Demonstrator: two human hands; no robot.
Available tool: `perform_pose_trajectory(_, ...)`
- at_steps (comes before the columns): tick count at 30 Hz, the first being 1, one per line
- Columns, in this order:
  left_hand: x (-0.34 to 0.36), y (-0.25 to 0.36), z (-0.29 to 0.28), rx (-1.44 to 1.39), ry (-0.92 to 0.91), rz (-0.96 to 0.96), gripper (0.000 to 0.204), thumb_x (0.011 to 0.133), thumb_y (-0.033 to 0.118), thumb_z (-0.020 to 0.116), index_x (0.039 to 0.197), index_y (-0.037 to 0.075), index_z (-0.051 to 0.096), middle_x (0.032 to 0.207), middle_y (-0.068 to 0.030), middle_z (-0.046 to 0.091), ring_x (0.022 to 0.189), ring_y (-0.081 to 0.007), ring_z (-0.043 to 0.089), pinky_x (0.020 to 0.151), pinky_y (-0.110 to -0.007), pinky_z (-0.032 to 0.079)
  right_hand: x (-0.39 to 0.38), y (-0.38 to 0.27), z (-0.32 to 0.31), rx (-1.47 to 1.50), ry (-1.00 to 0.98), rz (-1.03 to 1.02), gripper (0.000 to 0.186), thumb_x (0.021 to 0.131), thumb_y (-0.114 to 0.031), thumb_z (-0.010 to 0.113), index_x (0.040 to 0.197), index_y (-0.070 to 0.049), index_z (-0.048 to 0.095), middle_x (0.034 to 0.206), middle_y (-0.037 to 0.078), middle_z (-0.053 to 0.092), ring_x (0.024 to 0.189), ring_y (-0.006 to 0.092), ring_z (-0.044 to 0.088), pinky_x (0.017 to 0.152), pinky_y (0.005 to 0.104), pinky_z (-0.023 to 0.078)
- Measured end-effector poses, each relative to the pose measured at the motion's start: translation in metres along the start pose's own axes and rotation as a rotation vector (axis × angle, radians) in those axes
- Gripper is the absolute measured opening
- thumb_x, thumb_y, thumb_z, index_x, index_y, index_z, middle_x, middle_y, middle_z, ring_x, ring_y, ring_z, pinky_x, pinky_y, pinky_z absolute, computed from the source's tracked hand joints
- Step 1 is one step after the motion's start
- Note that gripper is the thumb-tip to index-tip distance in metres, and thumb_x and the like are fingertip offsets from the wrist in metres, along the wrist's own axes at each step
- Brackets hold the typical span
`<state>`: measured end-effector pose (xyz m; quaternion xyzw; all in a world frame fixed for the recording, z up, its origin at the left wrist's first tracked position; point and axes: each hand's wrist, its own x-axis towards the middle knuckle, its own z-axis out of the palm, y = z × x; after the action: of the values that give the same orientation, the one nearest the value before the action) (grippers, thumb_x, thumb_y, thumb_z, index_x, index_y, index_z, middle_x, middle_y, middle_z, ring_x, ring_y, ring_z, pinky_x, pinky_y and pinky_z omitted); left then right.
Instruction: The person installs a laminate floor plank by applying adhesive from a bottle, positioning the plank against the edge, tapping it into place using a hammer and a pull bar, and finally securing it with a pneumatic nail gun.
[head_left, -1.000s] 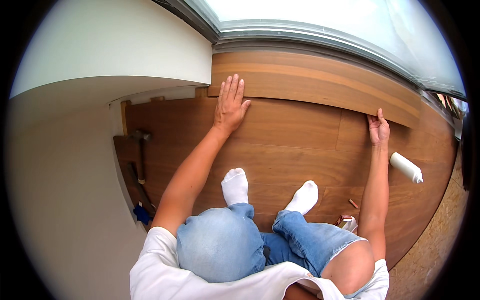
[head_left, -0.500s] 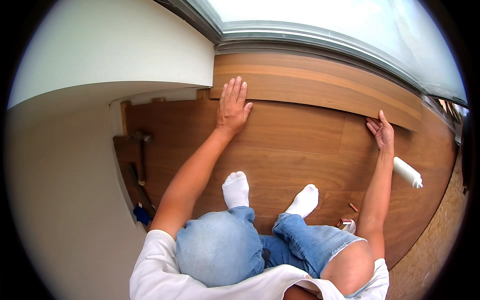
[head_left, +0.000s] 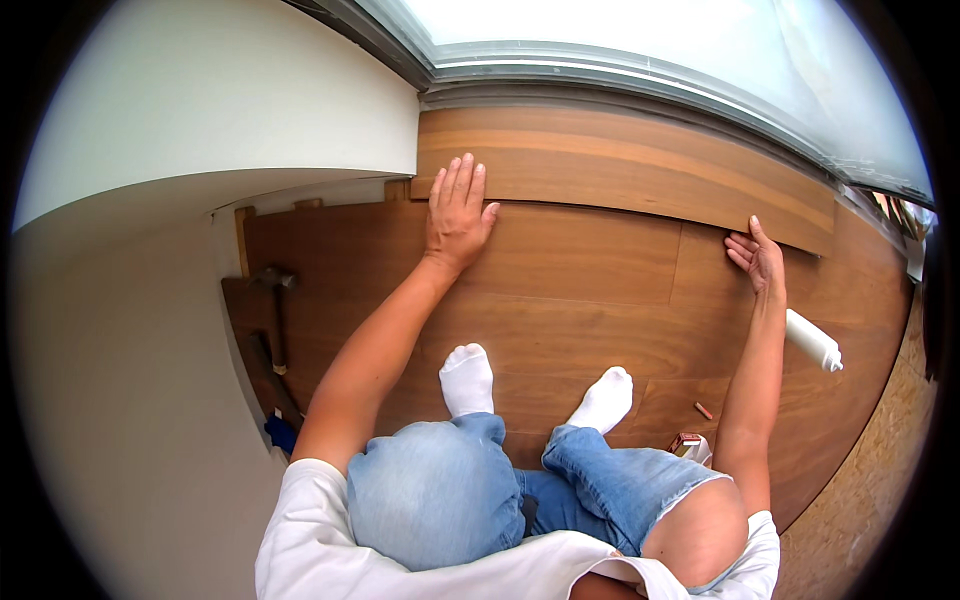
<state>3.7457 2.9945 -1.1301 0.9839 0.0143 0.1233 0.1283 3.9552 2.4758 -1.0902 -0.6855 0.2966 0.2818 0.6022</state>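
Note:
My left hand (head_left: 456,215) lies flat, fingers extended, on the left end of a long brown plank (head_left: 600,160) along the window frame; its fingertips touch the plank's top. At the plank's right end, my right hand (head_left: 755,255) is palm up and loosely open, thumb at the edge and other fingers curled just outside it. The plank shows a dark seam along its near edge, over laid brown boards (head_left: 550,270). Small wooden spacers (head_left: 397,190) stand by the wall at the left.
A hammer (head_left: 277,320), a dark bar and a blue item (head_left: 281,433) lie at the left wall (head_left: 130,330). A white bottle (head_left: 812,340), a small red stick (head_left: 703,410) and a small box (head_left: 686,445) are at the right. My socked feet are on the boards below.
The fingers of my right hand have slid out from under the plank's edge and show below it, the thumb still at the edge. My left hand stays on the plank.

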Motion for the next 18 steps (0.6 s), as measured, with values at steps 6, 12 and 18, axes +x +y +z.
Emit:
perform_pose_trajectory(6,0.075,0.02,0.007,-0.067,-0.055,-0.079,0.06,0.094,0.037,0.068,0.139,-0.002,0.055,0.141,-0.0228,0.054,0.13,-0.0407,0.05,0.117,-0.052,0.034,0.006,0.0,-0.014,-0.026,0.011,0.007,0.058,0.095,-0.047,0.073,0.12,0.005,0.062,0.111,0.021,0.07,0.096,0.0298,0.075,0.073,0.035,0.066)
perform_pose_trajectory(12,0.111,0.006,0.039,-0.045,0.045,0.036,0.064,0.096,0.045,0.064,0.139,-0.002,0.056,0.141,-0.0238,0.054,0.134,-0.0397,0.047,0.12,-0.052,0.031,0.004,-0.003,-0.003,-0.006,0.017,0.04,0.04,0.095,-0.042,0.075,0.106,-0.005,0.064,0.097,0.012,0.072,0.087,0.0249,0.075,0.069,0.0332,0.066)
perform_pose_trajectory(18,0.11,0.012,0.039,-0.096,0.037,0.027,0.063,0.095,0.043,0.066,0.138,-0.002,0.058,0.139,-0.0237,0.054,0.133,-0.0397,0.048,0.121,-0.052,0.031,-0.01,-0.002,-0.005,-0.007,0.036,0.067,0.033,0.096,-0.041,0.074,0.098,-0.01,0.065,0.088,0.006,0.072,0.081,0.0206,0.075,0.065,0.0304,0.065)
